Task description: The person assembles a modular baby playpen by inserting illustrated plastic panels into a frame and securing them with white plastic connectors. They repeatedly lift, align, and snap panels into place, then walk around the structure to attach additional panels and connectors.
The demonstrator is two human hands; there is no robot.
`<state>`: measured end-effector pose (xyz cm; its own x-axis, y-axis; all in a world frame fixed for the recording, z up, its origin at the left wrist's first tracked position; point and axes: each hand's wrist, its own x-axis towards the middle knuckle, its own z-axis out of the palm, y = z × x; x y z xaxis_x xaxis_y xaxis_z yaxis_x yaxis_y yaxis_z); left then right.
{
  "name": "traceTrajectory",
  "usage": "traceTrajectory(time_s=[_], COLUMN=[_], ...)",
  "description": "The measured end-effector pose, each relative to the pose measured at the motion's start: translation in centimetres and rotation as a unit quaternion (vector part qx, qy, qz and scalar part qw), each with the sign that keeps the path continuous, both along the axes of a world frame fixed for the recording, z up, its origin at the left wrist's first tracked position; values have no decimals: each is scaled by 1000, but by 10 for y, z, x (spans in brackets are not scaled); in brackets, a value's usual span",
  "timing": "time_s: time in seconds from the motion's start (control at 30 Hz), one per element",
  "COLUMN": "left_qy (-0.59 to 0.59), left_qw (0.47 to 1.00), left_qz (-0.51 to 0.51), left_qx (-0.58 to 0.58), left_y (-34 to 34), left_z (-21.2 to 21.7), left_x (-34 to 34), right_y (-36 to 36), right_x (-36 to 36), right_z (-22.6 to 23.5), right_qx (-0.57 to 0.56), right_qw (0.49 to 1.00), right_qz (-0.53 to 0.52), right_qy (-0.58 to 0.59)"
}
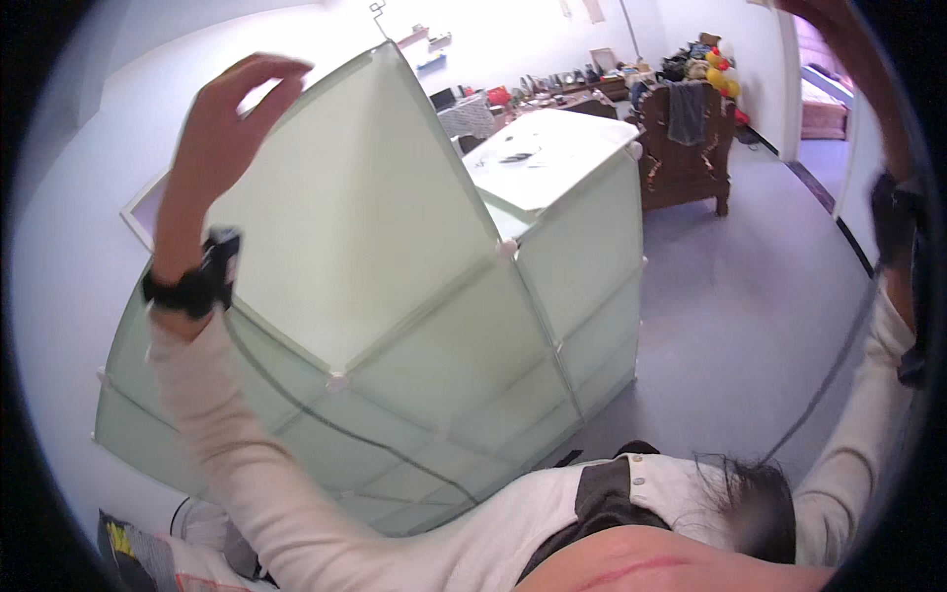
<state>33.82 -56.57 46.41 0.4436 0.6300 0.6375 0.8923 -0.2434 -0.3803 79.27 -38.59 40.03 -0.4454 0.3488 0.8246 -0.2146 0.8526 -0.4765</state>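
Room: grey floor (720,296), wooden chair (681,148) beyond. Translucent panel cabinet (582,237) mid-view, white top (552,138) behind. Large pale panel (365,197) lies right of left hand (227,128), long axis unclear. Left is nearer: fingers apart, loosely curled, contact unclear. Right hand (885,89) at far rim; can't tell its fingers.
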Motion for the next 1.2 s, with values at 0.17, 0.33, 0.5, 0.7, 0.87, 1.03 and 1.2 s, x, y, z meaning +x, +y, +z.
traceTrajectory(time_s=[0.17, 0.33, 0.5, 0.7, 0.87, 1.03, 1.2], left_qy=[-54, -184, -270, -268, -239, -200, -189], left_qw=[986, 967, 948, 948, 956, 959, 954], left_qz=[138, 144, 136, 138, 126, 133, 148], left_qx=[81, 104, 101, 100, 115, 148, 180], left_y=[109, 127, 127, 121, 122, 124, 128], left_z=[-10, -19, -26, -30, -31, -36, -41], left_x=[2, -10, -8, -5, -10, -11, -10], right_y=[103, 133, 145, 157, 161, 165, 163], right_x=[-201, -338, -380, -380, -386, -387, -386], right_z=[32, 44, 57, 51, 56, 50, 51], right_qx=[5, 120, 163, 139, 153, 127, 54], right_qw=[975, 937, 945, 920, 902, 911, 898], right_qz=[218, 328, 283, 365, 399, 389, 432], right_qy=[-42, -21, 19, -31, -60, -50, -66])
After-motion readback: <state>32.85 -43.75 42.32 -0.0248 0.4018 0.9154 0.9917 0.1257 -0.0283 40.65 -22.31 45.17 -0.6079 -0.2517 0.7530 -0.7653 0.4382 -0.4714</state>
